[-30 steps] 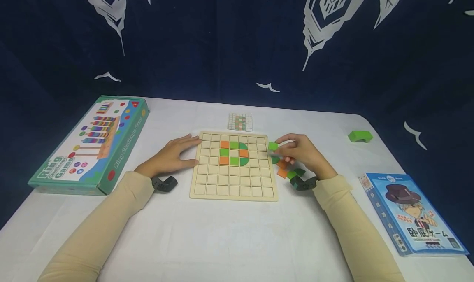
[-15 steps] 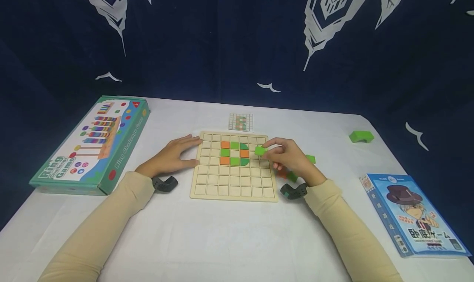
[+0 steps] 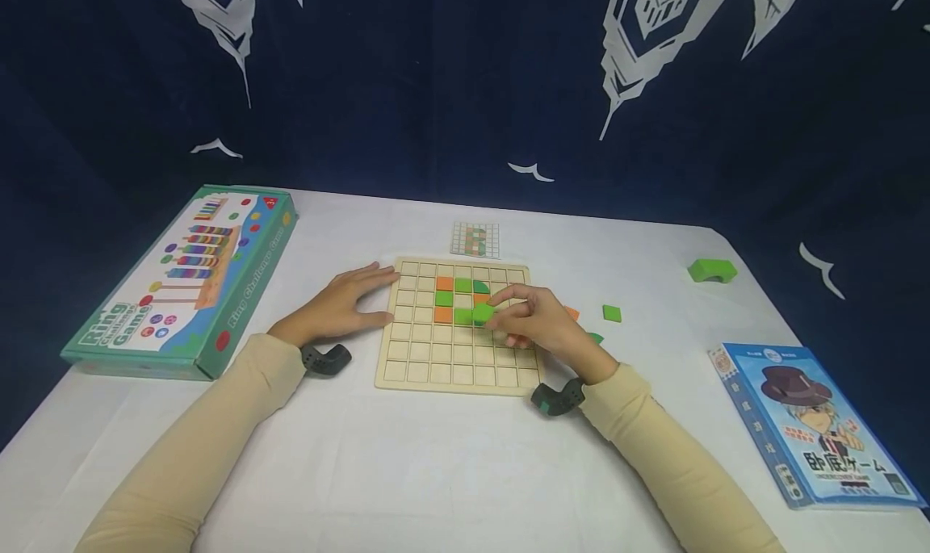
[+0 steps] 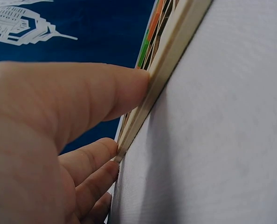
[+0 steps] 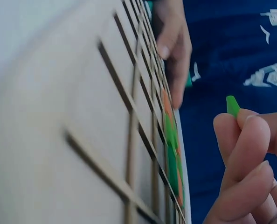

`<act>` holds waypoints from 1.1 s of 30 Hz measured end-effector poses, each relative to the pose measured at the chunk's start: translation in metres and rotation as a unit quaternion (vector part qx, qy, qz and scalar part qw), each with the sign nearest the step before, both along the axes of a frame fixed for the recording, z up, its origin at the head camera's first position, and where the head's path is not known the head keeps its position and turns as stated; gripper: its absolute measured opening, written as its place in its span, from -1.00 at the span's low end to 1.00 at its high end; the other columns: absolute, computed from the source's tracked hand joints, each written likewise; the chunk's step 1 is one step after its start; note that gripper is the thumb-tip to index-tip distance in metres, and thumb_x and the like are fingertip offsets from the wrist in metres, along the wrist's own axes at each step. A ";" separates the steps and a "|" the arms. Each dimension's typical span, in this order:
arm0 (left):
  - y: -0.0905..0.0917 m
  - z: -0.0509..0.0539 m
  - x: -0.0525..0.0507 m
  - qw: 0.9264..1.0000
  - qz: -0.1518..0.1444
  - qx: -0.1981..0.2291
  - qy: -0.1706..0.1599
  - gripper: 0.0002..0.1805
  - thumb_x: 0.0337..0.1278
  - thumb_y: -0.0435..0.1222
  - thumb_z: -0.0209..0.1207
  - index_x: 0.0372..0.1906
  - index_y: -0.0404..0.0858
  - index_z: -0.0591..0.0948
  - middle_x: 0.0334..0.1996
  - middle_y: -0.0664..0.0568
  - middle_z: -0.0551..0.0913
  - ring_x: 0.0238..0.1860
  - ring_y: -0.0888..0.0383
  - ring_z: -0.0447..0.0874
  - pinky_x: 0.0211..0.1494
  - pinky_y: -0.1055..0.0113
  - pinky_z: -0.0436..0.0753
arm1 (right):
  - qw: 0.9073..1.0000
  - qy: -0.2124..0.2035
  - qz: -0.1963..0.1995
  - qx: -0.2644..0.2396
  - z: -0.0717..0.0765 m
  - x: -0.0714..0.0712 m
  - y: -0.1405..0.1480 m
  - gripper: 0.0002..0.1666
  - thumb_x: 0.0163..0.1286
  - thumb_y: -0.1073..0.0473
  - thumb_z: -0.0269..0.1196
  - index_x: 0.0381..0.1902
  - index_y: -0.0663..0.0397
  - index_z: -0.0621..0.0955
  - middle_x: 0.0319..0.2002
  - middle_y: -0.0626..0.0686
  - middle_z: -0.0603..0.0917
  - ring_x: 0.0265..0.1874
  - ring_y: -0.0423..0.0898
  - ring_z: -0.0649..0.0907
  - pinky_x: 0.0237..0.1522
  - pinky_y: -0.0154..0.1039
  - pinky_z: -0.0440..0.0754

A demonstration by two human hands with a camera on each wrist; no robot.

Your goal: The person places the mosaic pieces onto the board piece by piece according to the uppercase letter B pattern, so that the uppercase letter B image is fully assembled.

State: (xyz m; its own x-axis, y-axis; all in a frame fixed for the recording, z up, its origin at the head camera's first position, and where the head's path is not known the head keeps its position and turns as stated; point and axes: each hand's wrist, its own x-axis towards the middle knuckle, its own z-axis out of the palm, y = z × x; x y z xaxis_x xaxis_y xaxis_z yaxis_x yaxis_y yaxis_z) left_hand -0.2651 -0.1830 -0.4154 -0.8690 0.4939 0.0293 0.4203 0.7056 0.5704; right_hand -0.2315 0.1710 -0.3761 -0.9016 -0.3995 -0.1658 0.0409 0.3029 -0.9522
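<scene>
Pinching flat green square tile (image 3: 483, 313): right hand (image 3: 539, 322) | left hand (image 3: 336, 304): fingers straight, touching gridded wooden board (image 3: 417, 351)

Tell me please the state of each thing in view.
Board: flat, partly filled.
Held tile: above the board.
Right hand: pinching the held tile.
Left hand: touching the board's edge.
Loose green tile: lying flat.
Loose orange tile: partly hidden.
Loose dark-green tile: partly hidden.
Card: printed side up.
Green box: closed.
Blue box: closed.
Green block: resting apart.
</scene>
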 end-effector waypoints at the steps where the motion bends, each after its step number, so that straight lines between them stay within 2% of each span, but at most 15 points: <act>1: 0.000 0.000 0.000 1.000 0.000 0.000 -0.001 -0.14 0.40 -0.07 0.31 0.68 -0.26 0.31 0.70 -0.15 0.22 0.75 -0.19 -0.07 0.72 -0.30 -0.10 | 1.000 0.000 0.003 -0.001 -0.001 0.001 -0.002 -0.58 0.49 0.40 0.32 0.26 0.36 0.58 -0.21 0.09 0.89 -0.59 -0.24 0.66 -0.50 -0.43 0.56; 11: 0.001 0.001 0.000 1.000 -0.002 0.000 0.001 -0.14 0.42 -0.05 0.30 0.68 -0.28 0.32 0.70 -0.18 0.22 0.75 -0.22 -0.07 0.72 -0.31 -0.09 | 1.000 -0.009 0.011 -0.021 -0.011 0.014 -0.023 -0.65 0.47 0.44 0.32 0.17 0.38 0.60 -0.24 0.08 0.88 -0.49 -0.22 0.69 -0.53 -0.43 0.57; 17: 0.000 0.001 0.000 1.000 -0.003 0.000 0.001 -0.14 0.42 -0.05 0.30 0.68 -0.26 0.31 0.70 -0.17 0.21 0.75 -0.21 -0.07 0.72 -0.30 -0.10 | 1.000 -0.010 0.014 -0.025 -0.013 0.018 -0.032 -0.63 0.46 0.44 0.30 0.19 0.43 0.60 -0.22 0.15 0.88 -0.50 -0.23 0.67 -0.52 -0.45 0.59; 27: 0.000 0.002 0.001 1.000 -0.005 0.003 0.007 -0.15 0.42 -0.04 0.30 0.66 -0.29 0.34 0.69 -0.18 0.25 0.74 -0.23 -0.05 0.72 -0.30 -0.08 | 0.999 0.038 0.024 0.012 -0.017 0.015 -0.042 -0.64 0.43 0.42 0.34 0.15 0.42 0.63 -0.35 0.02 0.77 -0.53 -0.17 0.66 -0.44 -0.36 0.72; 33: 0.001 0.001 0.000 1.000 -0.002 0.000 0.005 -0.16 0.42 -0.06 0.31 0.66 -0.29 0.34 0.69 -0.17 0.25 0.74 -0.21 -0.05 0.73 -0.29 -0.08 | 0.996 0.060 0.026 0.053 -0.014 0.012 -0.048 -0.68 0.40 0.40 0.42 0.08 0.38 0.69 -0.34 0.05 0.75 -0.54 -0.16 0.70 -0.44 -0.31 0.78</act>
State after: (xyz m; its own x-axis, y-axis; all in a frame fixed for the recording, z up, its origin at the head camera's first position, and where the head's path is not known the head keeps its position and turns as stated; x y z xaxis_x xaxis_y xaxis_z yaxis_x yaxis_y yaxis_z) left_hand -0.2651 -0.1823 -0.4139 -0.8663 0.4981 0.0379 0.4292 0.7034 0.5666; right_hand -0.2195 0.1226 -0.3906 -0.8964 -0.4316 -0.1012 -0.0901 0.4010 -0.9116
